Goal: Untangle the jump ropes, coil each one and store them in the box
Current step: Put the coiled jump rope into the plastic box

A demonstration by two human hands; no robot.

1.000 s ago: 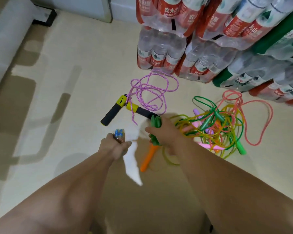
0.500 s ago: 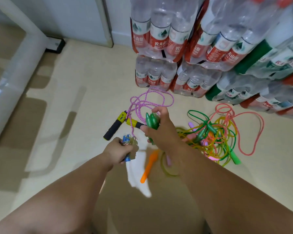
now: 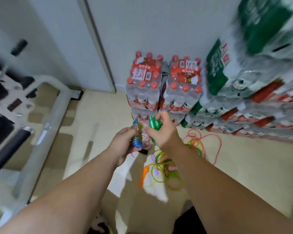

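Observation:
My left hand [image 3: 123, 142] grips a blue-handled jump rope [image 3: 137, 134] with its cord wound round the handles. My right hand [image 3: 162, 132] holds a pair of green handles [image 3: 154, 124] raised in front of me. Below my right forearm a tangle of yellow and green ropes [image 3: 166, 166] lies on the floor, with an orange handle [image 3: 143, 176] and a purple handle [image 3: 153, 157] in it. A pink rope [image 3: 210, 142] loops out to the right. A black handle end [image 3: 143, 151] shows under my left hand. The box is not visible.
Shrink-wrapped packs of water bottles [image 3: 164, 92] are stacked against the wall ahead and to the right. A white metal frame [image 3: 46, 119] with a black bar stands at the left. A white cloth or paper [image 3: 123, 176] lies on the beige floor.
Both hands have risen well off the floor, bringing the blue-handled rope and the green handles up. The view has tilted up toward the wall.

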